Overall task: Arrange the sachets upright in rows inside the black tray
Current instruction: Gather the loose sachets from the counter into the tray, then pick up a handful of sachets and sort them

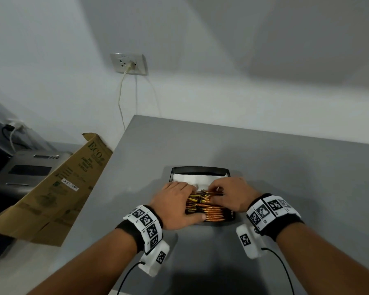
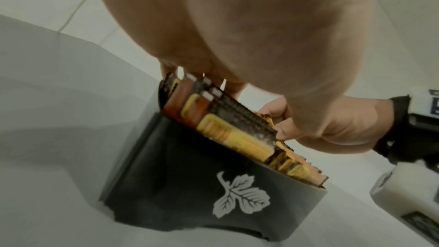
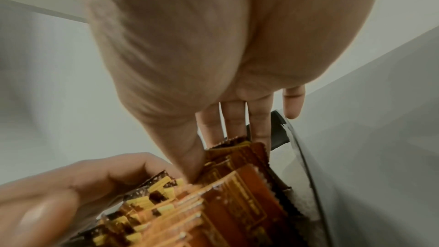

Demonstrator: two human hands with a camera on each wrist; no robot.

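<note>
A black tray (image 1: 200,169) with a white leaf logo on its wall (image 2: 213,179) sits on the grey table. Several orange, yellow and brown sachets (image 1: 209,208) stand on edge in its near half; white paper (image 1: 192,179) lines the far half. My left hand (image 1: 188,201) holds the left side of the bunch, fingers curled over the tops and thumb along the near row. My right hand (image 1: 216,193) pinches the far sachets (image 3: 237,185): straight fingers (image 3: 235,119) go down behind them and the thumb presses in from the near side. The tray floor under the sachets is hidden.
A flattened cardboard box (image 1: 58,188) leans at the table's left edge, beside a grey machine (image 1: 26,169). A wall socket (image 1: 129,63) with a hanging cord is behind. Bare grey tabletop (image 1: 296,177) lies right of and beyond the tray.
</note>
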